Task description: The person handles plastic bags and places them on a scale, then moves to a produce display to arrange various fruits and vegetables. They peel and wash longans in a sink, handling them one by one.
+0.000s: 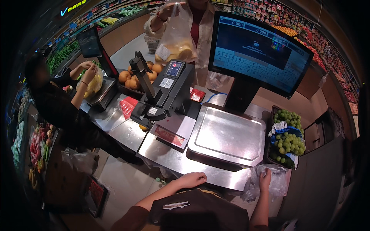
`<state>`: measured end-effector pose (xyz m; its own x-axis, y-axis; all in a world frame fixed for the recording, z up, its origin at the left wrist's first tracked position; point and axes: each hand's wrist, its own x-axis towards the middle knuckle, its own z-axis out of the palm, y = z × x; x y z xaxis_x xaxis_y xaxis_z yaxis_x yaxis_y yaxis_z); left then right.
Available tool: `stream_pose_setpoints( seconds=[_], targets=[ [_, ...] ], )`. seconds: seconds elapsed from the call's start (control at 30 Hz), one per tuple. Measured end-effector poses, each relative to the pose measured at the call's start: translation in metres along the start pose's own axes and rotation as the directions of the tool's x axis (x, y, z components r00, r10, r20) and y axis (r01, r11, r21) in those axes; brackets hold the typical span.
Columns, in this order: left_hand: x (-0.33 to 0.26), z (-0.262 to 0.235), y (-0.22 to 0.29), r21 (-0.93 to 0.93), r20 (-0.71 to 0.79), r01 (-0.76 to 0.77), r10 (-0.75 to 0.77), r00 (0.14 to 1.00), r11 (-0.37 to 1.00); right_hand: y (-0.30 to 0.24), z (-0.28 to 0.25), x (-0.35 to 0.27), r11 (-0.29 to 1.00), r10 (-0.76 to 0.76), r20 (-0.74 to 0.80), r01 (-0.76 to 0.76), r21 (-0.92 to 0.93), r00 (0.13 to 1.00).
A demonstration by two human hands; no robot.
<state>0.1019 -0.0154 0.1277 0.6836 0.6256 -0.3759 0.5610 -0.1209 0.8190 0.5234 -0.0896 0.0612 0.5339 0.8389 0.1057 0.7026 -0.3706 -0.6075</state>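
Resting on the near edge of the steel tabletop (127, 133), my left hand (191, 179) lies loosely curled, fingers bent inward and holding nothing that I can see. My right hand (265, 179) reaches up at the right corner and its fingers are pressed into a clump of thin clear plastic bags (269, 184) that hangs over the edge there; I read it as pinching the film, though the grip itself is partly hidden by the crumpled plastic. Just beyond and between both hands sits the weighing scale, its bare metal platter (227, 134) with nothing on it. Directly above my right hand, well within reach, a dark crate (273, 115) holds bunches of green grapes (290, 141), some wrapped in blue and white paper. Farther ahead of the right hand rises a large touchscreen (258, 50) on a black stand. Ahead of my left hand, past a red-and-white printed sheet (169, 135), stands a black label printer (163, 90) with a small display. Beyond it lie oranges (131, 75) in a heap, and a person across the tabletop lifts a clear bag of yellowish fruit (177, 42) with one raised hand. Far off to the left of my left hand, another person in dark clothing works a bag (93, 82) with both hands over a second scale (104, 92). A clear plastic bag (79, 159) sits low at the left, near the floor.
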Motion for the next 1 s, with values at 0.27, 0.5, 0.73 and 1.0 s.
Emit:
stream_pose_setpoints(
  seconds=[0.27, 0.5, 0.73, 1.0],
  targets=[
    [-0.029, -0.006, -0.052, -0.071, -0.180, 0.101, -0.113, 0.977, 0.992, -0.001, -0.009, 0.004, 0.999, -0.041, -0.003, 0.041, -0.035, 0.999],
    [-0.030, -0.006, -0.077, -0.034, -0.221, 0.152, -0.156, 0.963, 0.988, 0.006, 0.005, 0.012, 0.990, -0.092, -0.017, 0.090, -0.107, 0.996],
    [-0.009, -0.004, -0.087, -0.021, -0.186, 0.106, -0.108, 0.977, 0.994, 0.016, 0.004, 0.016, 0.998, -0.045, -0.092, 0.049, 0.033, 0.995],
    [0.007, -0.007, -0.090, -0.073, -0.158, 0.081, -0.092, 0.983, 0.994, -0.006, -0.022, 0.015, 1.000, -0.017, 0.000, 0.017, -0.015, 1.000]
  ],
)
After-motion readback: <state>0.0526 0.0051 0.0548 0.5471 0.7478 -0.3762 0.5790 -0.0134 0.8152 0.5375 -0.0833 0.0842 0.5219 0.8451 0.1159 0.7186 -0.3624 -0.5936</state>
